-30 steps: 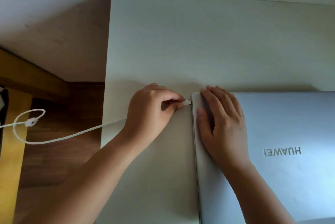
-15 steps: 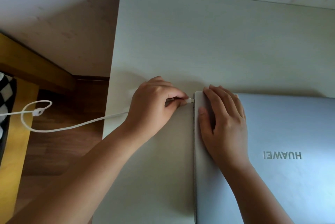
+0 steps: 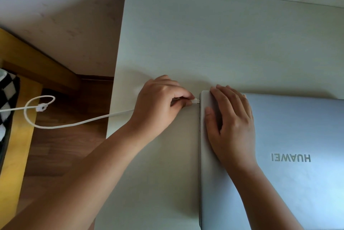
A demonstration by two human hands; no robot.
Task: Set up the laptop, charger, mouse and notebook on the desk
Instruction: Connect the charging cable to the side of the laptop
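Note:
A closed silver laptop (image 3: 290,136) lies on the pale desk (image 3: 214,34), lid logo facing away from me. My left hand (image 3: 160,103) pinches the white charger plug (image 3: 196,101), whose tip touches the laptop's left edge near the far corner. The white charger cable (image 3: 74,123) trails left off the desk and loops above the floor. My right hand (image 3: 230,123) lies flat on the lid's far left corner, fingers spread. No mouse or notebook is in view.
The desk's left edge (image 3: 115,81) drops to a wooden floor (image 3: 61,148). A yellow wooden frame (image 3: 16,142) with a black-and-white checked cloth (image 3: 7,95) stands at far left. A pale wall (image 3: 65,15) runs behind.
The plug in my left hand has closed the small gap to the laptop's left edge. My right hand stays pressed on the lid. The view has drifted slightly.

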